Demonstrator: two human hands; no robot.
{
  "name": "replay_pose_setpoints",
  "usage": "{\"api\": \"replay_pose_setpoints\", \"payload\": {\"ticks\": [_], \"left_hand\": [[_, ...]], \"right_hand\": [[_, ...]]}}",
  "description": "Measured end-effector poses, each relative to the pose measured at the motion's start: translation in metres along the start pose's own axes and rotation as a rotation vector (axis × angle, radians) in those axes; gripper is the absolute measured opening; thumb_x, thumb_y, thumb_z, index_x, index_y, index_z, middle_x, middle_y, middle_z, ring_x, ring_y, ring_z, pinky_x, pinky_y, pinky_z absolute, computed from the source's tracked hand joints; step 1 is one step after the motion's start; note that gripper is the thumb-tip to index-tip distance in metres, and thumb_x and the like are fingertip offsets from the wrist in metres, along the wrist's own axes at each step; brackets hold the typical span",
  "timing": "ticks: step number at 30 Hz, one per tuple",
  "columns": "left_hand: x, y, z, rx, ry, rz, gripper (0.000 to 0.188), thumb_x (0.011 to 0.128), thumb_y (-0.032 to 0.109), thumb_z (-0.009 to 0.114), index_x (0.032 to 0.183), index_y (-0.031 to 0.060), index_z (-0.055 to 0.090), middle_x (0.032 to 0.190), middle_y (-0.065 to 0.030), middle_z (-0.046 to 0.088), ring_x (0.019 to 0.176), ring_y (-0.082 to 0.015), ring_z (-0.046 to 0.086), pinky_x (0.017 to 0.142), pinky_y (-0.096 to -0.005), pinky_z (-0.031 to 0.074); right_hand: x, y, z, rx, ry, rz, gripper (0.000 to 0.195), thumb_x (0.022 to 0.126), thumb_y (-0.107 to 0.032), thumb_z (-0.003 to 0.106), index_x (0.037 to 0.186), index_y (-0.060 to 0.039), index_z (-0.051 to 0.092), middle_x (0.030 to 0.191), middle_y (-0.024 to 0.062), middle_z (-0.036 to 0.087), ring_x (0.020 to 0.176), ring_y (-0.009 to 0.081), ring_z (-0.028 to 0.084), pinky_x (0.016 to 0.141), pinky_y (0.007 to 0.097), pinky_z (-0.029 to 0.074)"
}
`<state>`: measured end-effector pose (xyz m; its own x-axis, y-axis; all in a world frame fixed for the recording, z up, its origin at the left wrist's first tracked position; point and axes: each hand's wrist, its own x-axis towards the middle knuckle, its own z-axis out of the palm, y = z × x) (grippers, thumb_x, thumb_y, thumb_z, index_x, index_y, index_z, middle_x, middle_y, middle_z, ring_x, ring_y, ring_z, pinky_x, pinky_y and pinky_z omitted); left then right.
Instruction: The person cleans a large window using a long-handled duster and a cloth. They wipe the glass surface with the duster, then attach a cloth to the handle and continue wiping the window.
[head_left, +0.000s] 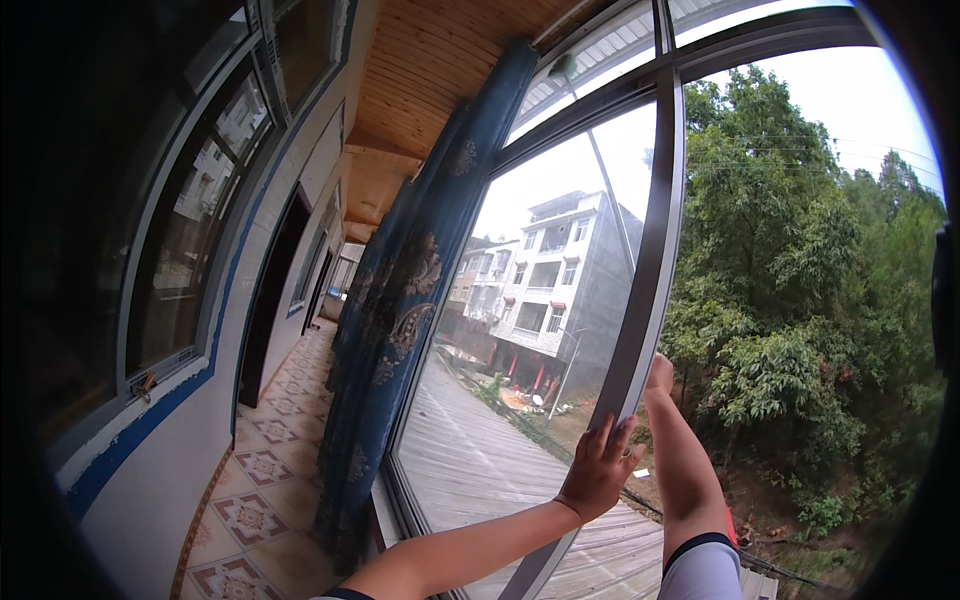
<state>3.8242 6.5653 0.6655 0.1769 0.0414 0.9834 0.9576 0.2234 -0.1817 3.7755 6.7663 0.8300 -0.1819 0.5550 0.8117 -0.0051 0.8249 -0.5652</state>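
Observation:
My left hand (600, 469) lies with its fingers spread against the upright metal frame (637, 330) of a sliding window. Higher up and to the right, my right hand (660, 375) reaches through the opening to the outer side of the same upright. Its fingers are mostly hidden behind the frame, so its hold is unclear. Left of the upright is a glass pane (525, 420). A long thin pole (604, 176) with a green end shows behind the glass, slanting up past the top rail; what holds it is hidden.
A blue patterned curtain (405, 300) hangs at the window's left side. A corridor with a patterned tile floor (262, 465) runs along a tiled wall with windows and doorways. Outside lie a corrugated roof (480, 450), a multi-storey building (551, 270), cables and trees (772, 262).

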Motion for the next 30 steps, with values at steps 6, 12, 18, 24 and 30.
{"api": "replay_pose_setpoints", "payload": {"ticks": [6, 12, 18, 24, 30], "left_hand": [[0.010, 0.015, 0.003, -0.099, 0.045, -0.001, 0.025, 0.080, 0.011, 0.050, 0.102, 0.0140, 0.062, 0.133, -0.0107, 0.039, 0.124, -0.0332, 0.030, 0.095, -0.0443, 0.030], [-0.009, -0.016, -0.003, -0.036, 0.015, -0.016, 0.046, 0.072, 0.005, 0.050, 0.117, 0.0131, 0.055, 0.137, -0.0110, 0.033, 0.125, -0.0342, 0.029, 0.096, -0.0463, 0.029], [-0.005, -0.008, 0.001, -0.063, 0.034, 0.022, 0.056, 0.069, 0.004, 0.052, 0.125, 0.0128, 0.047, 0.136, -0.0120, 0.033, 0.125, -0.0355, 0.029, 0.095, -0.0476, 0.029], [-0.003, -0.011, 0.007, -0.013, 0.043, 0.041, 0.051, 0.076, 0.010, 0.054, 0.126, 0.0127, 0.044, 0.135, -0.0127, 0.034, 0.123, -0.0364, 0.031, 0.094, -0.0481, 0.031], [0.001, -0.004, 0.002, -0.058, 0.069, 0.024, 0.052, 0.076, 0.011, 0.055, 0.126, 0.0108, 0.041, 0.134, -0.0139, 0.035, 0.123, -0.0371, 0.032, 0.095, -0.0488, 0.031]], "right_hand": [[0.005, 0.067, 0.007, 0.292, -0.003, 0.085, 0.034, 0.075, -0.031, 0.051, 0.079, 0.0007, 0.063, 0.075, 0.0194, 0.063, 0.071, 0.0296, 0.063, 0.062, 0.0404, 0.044], [-0.146, 0.102, -0.016, -0.112, 0.024, -0.106, 0.014, 0.064, -0.016, 0.061, 0.065, -0.0025, 0.059, 0.062, 0.0182, 0.058, 0.060, 0.0309, 0.059, 0.057, 0.0371, 0.045], [-0.270, 0.206, -0.126, -0.077, 0.176, -0.031, 0.018, 0.059, -0.008, 0.060, 0.055, -0.0039, 0.043, 0.047, 0.0080, 0.044, 0.042, 0.0212, 0.043, 0.046, 0.0328, 0.038], [-0.371, 0.283, -0.249, -0.318, 0.207, -0.026, 0.019, 0.065, -0.012, 0.064, 0.058, -0.0027, 0.049, 0.050, 0.0049, 0.046, 0.046, 0.0159, 0.044, 0.046, 0.0310, 0.038], [-0.460, 0.273, -0.341, -0.429, 0.171, 0.214, 0.025, 0.064, -0.020, 0.071, 0.065, 0.0017, 0.059, 0.057, 0.0092, 0.055, 0.055, 0.0206, 0.050, 0.057, 0.0343, 0.044]]}}
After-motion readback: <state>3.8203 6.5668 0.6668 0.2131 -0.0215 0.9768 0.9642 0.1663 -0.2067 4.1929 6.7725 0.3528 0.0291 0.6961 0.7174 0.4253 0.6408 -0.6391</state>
